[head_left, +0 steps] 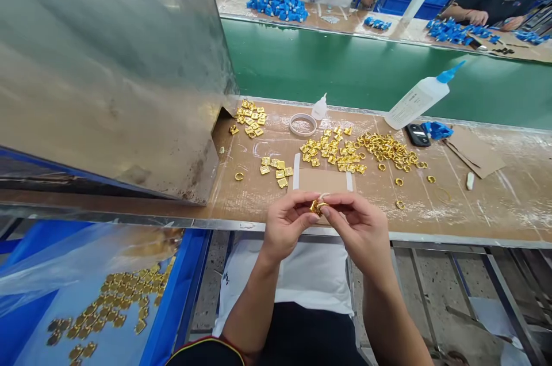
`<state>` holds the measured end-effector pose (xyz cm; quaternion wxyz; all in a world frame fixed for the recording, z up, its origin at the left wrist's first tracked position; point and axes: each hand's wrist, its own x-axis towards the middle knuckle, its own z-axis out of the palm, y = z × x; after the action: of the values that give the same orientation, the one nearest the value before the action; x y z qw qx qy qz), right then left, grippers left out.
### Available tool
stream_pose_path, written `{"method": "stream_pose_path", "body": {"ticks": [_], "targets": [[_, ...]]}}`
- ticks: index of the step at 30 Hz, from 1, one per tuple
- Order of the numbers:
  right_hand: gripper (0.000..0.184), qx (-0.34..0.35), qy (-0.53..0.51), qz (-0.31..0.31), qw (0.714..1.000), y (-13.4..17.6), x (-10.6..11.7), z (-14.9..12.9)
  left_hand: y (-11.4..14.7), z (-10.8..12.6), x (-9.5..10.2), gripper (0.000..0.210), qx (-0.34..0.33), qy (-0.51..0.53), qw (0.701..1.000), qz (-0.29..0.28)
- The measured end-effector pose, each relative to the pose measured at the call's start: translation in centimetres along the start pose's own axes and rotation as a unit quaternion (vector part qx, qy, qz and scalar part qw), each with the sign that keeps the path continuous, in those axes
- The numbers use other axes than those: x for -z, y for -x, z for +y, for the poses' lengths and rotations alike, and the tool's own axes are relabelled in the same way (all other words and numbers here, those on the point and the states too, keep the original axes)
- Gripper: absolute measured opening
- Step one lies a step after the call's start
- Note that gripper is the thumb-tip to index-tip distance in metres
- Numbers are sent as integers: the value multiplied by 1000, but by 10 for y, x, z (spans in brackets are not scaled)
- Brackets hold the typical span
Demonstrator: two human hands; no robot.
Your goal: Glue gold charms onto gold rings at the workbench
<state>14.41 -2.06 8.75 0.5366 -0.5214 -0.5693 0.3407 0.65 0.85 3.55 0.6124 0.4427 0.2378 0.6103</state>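
Note:
My left hand (286,225) is closed, pinching a small gold-coloured piece (315,206) between thumb and fingertips. Against it, my right hand (361,231) is closed on a gold ring (321,208); fingertips cover part of both. The two pieces meet just above the front edge of the bench. Right behind my hands is a cardboard sheet (323,180) with white tape strips on its sides. Beyond it lie a cluster of square gold pieces (330,150) and a heap of gold rings (390,150). More square pieces (278,170) are to the left.
A large metal housing (112,67) blocks the left. A small dropper bottle (319,108), a tape roll (302,124) and a large glue bottle (417,102) stand behind. Below left, a blue crate (190,274) holds gold pieces. Across the green belt (302,61), two people handle blue parts.

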Motion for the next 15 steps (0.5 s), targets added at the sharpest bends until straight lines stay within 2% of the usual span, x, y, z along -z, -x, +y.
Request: {"method": "stream_pose_path", "body": {"ticks": [6, 15], "targets": [[9, 17, 24, -1, 1000, 1, -2, 0, 1, -1, 4, 28, 5, -39, 999, 4], [10, 59, 99, 1, 993, 7, -5, -2, 4, -1, 6, 24, -58, -126, 990, -2]]}}
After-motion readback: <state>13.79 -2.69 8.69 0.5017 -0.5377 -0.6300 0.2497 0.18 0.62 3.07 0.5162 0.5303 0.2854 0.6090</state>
